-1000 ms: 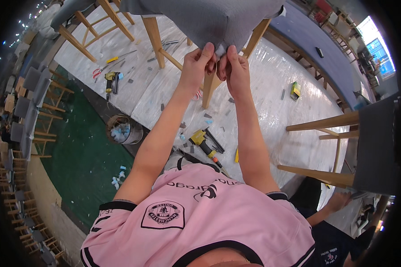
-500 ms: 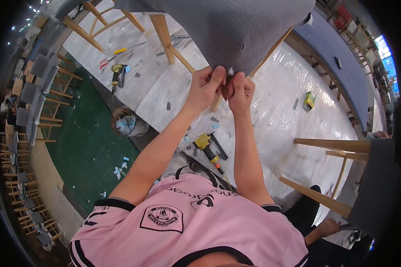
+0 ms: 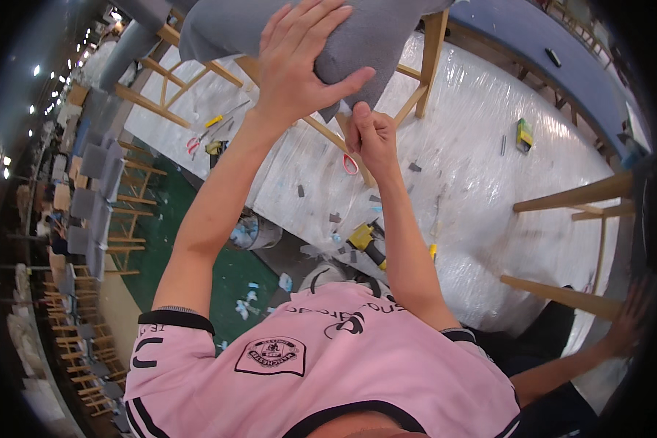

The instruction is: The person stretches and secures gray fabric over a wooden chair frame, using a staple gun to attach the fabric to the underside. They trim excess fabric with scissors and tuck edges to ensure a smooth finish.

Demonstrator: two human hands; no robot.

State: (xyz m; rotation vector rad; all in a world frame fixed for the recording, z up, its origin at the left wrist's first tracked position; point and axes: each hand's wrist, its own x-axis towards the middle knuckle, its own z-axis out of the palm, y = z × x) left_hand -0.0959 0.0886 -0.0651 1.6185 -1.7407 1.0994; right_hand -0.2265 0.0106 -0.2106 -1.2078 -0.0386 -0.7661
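Grey fabric covers the seat of a wooden chair, with a corner pointing toward me. Across this cover my left hand lies flat, fingers stretched and thumb apart. Just below the corner, my right hand is closed on the fabric's edge, thumb on top and fingers curled under. A small white bit shows at the corner beside my right thumb. Red-handled scissors show just below my right hand; I cannot tell whether they touch it. The chair's wooden leg stands to the right.
On the plastic-wrapped table lie a yellow staple gun, a yellow-handled tool and a yellow-green box. A bucket of scraps stands below left. At right, another person's hand is by a chair. Several chairs line the left.
My left hand has let go of its pinch at the corner and moved up to lie flat on the seat cover. My right hand remains at the corner. The view has shifted.
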